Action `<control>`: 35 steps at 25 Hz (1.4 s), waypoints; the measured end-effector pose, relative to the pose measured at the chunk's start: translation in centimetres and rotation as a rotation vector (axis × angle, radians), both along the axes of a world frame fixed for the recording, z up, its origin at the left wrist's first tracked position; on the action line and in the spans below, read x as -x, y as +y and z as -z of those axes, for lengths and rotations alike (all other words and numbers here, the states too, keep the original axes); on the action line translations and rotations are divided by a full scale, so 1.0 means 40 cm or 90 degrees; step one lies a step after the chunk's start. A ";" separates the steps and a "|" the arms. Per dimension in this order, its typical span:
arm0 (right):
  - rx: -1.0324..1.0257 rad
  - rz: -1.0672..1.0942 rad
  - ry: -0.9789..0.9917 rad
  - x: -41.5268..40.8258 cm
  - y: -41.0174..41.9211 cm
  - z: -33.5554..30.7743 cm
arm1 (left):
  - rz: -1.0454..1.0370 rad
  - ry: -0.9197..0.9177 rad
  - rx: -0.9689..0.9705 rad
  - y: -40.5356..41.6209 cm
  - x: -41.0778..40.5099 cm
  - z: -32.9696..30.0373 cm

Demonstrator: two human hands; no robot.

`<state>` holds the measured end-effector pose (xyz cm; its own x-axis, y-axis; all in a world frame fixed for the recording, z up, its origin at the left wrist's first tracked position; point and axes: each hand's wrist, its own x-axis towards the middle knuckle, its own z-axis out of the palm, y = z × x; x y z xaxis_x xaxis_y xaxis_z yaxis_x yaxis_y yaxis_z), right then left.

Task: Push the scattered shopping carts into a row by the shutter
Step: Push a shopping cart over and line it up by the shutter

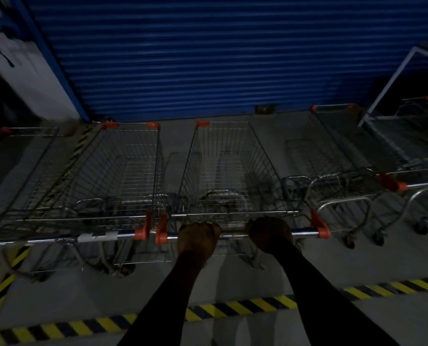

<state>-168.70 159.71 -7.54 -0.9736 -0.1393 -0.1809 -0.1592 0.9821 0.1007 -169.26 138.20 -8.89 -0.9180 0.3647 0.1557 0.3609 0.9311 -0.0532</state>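
Both the left hand and right hand are curled tight round the handle bar of the middle cart. Its basket stretches ahead of the grip toward the blue shutter. A neighbouring cart sits just left of the grip, seemingly touching in the dim light.

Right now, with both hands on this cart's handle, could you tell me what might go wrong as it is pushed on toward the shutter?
1. The middle cart sits close beside the left cart; their orange handle ends nearly meet, so they may catch.
2. Its nose is near the blue shutter; a hard push may strike it.
3. The right cart stands angled, so the row may end uneven.

The left hand and right hand both grip the handle bar.
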 end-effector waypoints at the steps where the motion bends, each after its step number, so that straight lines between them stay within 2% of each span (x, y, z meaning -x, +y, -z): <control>1: 0.033 0.021 -0.006 -0.002 0.001 0.000 | 0.000 -0.008 0.000 0.000 -0.004 0.004; 5: 0.074 0.051 -0.002 -0.013 0.012 0.001 | -0.015 -0.008 0.044 0.010 -0.026 -0.008; 6: 0.063 0.016 0.006 -0.009 0.016 0.005 | -0.034 -0.034 0.045 0.015 -0.032 -0.023; 8: 0.152 0.042 0.003 0.004 0.025 -0.004 | -0.108 -0.054 -0.035 0.028 -0.036 -0.043; 10: 0.387 0.064 -0.003 0.013 0.037 0.004 | -0.160 -0.068 -0.304 0.054 -0.044 -0.083; 12: 0.746 0.080 0.063 0.027 0.045 -0.011 | -0.184 -0.105 -0.609 0.094 -0.052 -0.146; 13: 0.867 0.093 0.128 0.025 0.048 -0.039 | -0.173 -0.112 -0.732 0.125 -0.058 -0.186; 14: 0.940 0.112 0.166 0.017 0.048 -0.083 | -0.163 -0.117 -0.826 0.156 -0.063 -0.226; 17: 0.961 0.100 0.213 -0.034 0.081 -0.231 | -0.128 -0.120 -0.980 0.257 -0.093 -0.365; 20: 1.018 0.046 0.176 -0.079 0.183 -0.367 | -0.051 -0.048 -1.061 0.369 -0.148 -0.470; 24: 1.114 -0.054 0.179 -0.137 0.325 -0.467 | 0.013 0.022 -1.107 0.514 -0.226 -0.548; 31: 1.189 -0.155 0.226 -0.244 0.515 -0.594 | 0.107 0.110 -1.084 0.703 -0.339 -0.678; 35: 1.197 -0.179 0.264 -0.314 0.596 -0.624 | 0.125 0.118 -1.073 0.775 -0.390 -0.701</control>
